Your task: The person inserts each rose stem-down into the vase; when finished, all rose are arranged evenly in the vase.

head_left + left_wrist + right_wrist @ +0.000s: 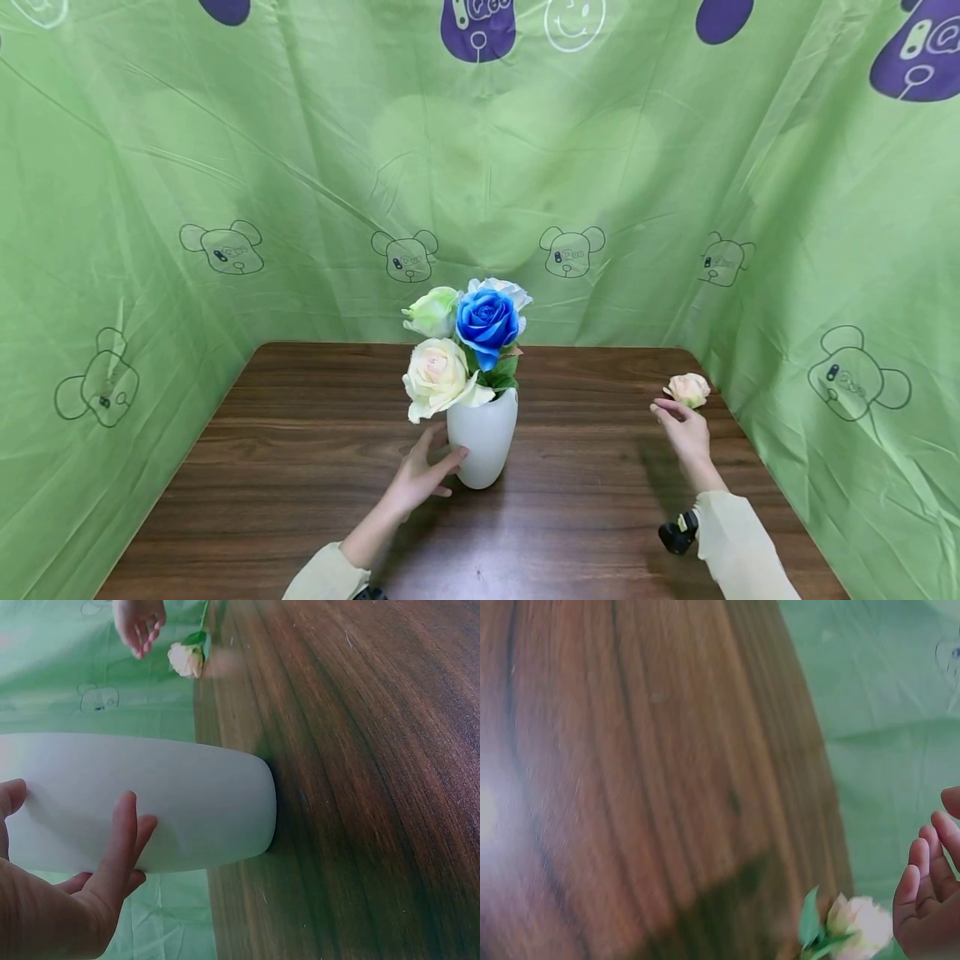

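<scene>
A tall white vase (483, 437) stands upright on the table, and my left hand (417, 477) holds it from the left, thumb on its front. In the left wrist view, the fingers of that hand (90, 896) lie spread around the vase wall (187, 802). The vase bears a blue rose (487, 321), a cream rose (437, 375), a pale green one (432, 312) and a whitish bloom behind. My right hand (688, 435), holding nothing, hovers beside a pale pink rose (687, 389) with green leaves, fingers loosely bent in the right wrist view (934, 900).
The brown wooden table (300, 467) is walled by green cloth (322, 167) printed with bear heads at the back and both sides. The pink rose lies close to the table's right edge. A black wrist camera (678, 533) sits on the right wrist.
</scene>
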Motion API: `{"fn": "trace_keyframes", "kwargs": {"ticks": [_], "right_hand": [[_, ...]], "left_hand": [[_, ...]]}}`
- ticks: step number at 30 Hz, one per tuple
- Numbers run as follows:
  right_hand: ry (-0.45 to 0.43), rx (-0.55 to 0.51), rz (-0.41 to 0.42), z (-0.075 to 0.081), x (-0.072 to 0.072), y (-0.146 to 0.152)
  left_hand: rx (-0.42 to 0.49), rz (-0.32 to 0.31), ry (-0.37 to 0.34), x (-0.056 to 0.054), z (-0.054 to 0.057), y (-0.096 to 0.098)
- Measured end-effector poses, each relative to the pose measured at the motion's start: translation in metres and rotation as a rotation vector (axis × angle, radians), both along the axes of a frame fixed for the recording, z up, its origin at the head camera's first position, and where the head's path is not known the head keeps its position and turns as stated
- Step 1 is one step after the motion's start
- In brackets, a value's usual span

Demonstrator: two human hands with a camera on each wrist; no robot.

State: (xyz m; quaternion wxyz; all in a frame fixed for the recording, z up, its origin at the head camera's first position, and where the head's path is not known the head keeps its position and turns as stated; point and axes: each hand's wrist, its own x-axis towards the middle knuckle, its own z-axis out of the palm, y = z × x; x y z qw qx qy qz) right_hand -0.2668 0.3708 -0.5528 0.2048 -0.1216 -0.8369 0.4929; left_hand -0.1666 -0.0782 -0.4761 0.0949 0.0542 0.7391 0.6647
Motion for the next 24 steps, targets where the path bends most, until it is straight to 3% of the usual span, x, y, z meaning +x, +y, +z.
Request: {"fn": "trace_keyframes", "kwargs": {"ticks": [2,4,6,10,12,16,24], "right_hand": [[-0.005,0.033,-0.061,-0.031,-0.012,0.023],[-0.036,0.047,-0.134,-0.039,-0.013,0.031],[-0.079,0.063,-0.172,-0.025,-0.001,0.026],[-0.145,0.034,-0.215,0.020,0.031,0.003],[-0.163,0.051,-0.238,0.031,0.041,-0.003],[-0.233,0.065,-0.281,0.035,0.051,-0.004],[-0.401,0.092,-0.268,0.022,0.063,0.006]], "left_hand": [[-0.003,0.000,0.000,0.000,0.000,0.000],[-0.001,-0.002,0.000,0.000,-0.001,-0.001],[0.005,-0.006,0.003,-0.001,-0.002,-0.001],[0.014,-0.008,0.012,-0.003,-0.003,-0.002],[0.001,-0.003,0.015,-0.003,-0.004,-0.002],[-0.032,0.013,0.026,-0.003,-0.004,-0.002],[-0.066,0.027,0.034,-0.001,-0.003,-0.001]]}}
